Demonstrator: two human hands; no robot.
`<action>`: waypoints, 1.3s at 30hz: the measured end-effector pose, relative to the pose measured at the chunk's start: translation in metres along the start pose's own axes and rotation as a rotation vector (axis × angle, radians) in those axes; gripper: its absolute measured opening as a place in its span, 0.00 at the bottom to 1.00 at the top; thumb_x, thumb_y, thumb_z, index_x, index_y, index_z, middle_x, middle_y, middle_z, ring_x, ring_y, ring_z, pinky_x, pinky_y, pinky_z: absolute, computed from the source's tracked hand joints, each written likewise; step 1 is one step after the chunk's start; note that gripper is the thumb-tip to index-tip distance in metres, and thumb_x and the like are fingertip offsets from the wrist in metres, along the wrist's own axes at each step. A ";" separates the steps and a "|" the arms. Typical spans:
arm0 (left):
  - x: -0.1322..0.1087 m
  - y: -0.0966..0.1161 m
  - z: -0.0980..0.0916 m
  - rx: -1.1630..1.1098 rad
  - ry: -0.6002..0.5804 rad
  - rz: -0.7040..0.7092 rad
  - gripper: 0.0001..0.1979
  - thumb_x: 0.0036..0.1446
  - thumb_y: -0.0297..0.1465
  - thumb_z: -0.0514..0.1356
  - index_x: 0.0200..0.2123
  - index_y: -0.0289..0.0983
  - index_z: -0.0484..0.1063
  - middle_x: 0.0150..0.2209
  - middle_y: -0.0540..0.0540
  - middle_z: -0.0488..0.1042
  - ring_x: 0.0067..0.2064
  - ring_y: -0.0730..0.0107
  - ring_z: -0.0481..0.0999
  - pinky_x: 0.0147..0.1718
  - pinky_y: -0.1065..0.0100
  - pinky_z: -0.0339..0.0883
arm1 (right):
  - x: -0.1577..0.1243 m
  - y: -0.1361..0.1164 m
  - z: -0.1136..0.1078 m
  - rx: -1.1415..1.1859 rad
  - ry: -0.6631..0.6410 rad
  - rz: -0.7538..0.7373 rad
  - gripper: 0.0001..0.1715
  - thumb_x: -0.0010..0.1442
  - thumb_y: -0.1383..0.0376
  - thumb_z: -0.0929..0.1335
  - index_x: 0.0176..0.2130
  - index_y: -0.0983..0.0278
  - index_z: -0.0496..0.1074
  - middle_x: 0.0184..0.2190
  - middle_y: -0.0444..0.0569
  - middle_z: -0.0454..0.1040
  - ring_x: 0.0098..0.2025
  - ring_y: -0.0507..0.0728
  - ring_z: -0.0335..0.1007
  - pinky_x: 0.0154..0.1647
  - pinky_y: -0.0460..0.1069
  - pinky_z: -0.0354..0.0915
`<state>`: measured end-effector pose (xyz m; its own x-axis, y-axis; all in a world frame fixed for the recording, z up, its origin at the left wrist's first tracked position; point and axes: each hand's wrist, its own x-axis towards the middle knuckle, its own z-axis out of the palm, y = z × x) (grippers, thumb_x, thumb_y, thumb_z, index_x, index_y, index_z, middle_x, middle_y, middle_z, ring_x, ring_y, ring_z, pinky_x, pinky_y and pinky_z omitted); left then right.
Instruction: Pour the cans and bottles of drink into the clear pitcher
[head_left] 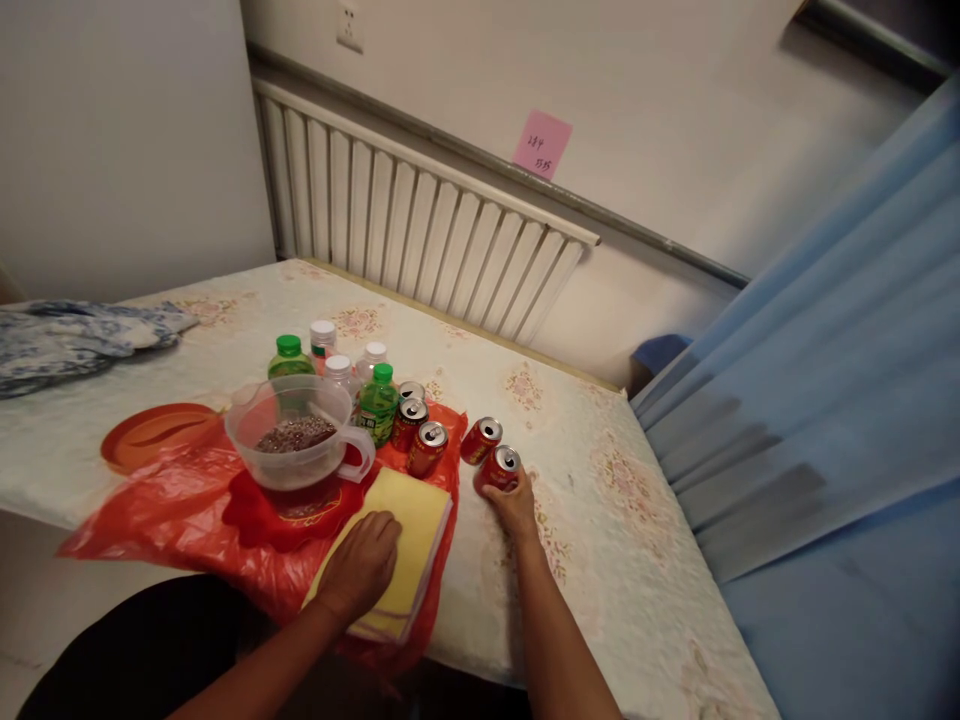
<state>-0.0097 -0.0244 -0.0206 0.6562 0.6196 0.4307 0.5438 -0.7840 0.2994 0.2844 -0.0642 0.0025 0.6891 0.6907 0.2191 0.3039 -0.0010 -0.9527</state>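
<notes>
My left hand (361, 563) rests flat, palm down, on a folded yellow cloth (409, 530) that lies on a red plastic bag (150, 505). My right hand (515, 505) is closed round the near side of a red drink can (501, 466) standing on the table. A second red can (481, 439) stands just behind it, touching or nearly so. Further left, three more red cans (420, 430) stand on the bag's edge.
A clear plastic jug (296, 440) holding dark grains sits on the bag, with green and clear bottles (352, 375) behind it. An orange plate (154, 432) lies left. Patterned fabric (67, 335) lies far left. A radiator (420, 230) runs behind the table; a blue curtain (825, 400) hangs right.
</notes>
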 end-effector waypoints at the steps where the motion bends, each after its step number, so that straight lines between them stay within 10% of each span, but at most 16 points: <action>1: 0.000 0.000 0.000 0.000 -0.001 0.002 0.11 0.60 0.20 0.51 0.38 0.36 0.70 0.39 0.42 0.71 0.45 0.57 0.69 0.47 0.56 0.66 | -0.002 0.000 0.000 0.014 -0.015 0.000 0.40 0.34 0.65 0.77 0.50 0.64 0.72 0.42 0.50 0.78 0.44 0.62 0.73 0.46 0.54 0.69; 24: 0.002 0.004 -0.003 0.003 -0.118 -0.074 0.10 0.59 0.21 0.50 0.37 0.36 0.70 0.39 0.41 0.70 0.44 0.57 0.67 0.48 0.57 0.62 | -0.043 -0.028 0.021 -0.177 0.004 -0.016 0.31 0.37 0.62 0.75 0.43 0.65 0.73 0.40 0.50 0.78 0.42 0.61 0.74 0.43 0.52 0.70; 39: -0.003 0.006 -0.001 -0.018 -0.128 -0.112 0.10 0.60 0.22 0.51 0.40 0.36 0.71 0.42 0.40 0.71 0.46 0.56 0.67 0.51 0.55 0.61 | -0.015 -0.170 0.075 -0.407 -0.239 -0.657 0.35 0.47 0.68 0.71 0.56 0.65 0.67 0.52 0.56 0.72 0.54 0.63 0.68 0.58 0.60 0.64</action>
<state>-0.0095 -0.0310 -0.0194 0.6534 0.7024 0.2824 0.6089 -0.7092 0.3552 0.1725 -0.0199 0.1457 0.1411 0.7773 0.6131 0.8457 0.2274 -0.4829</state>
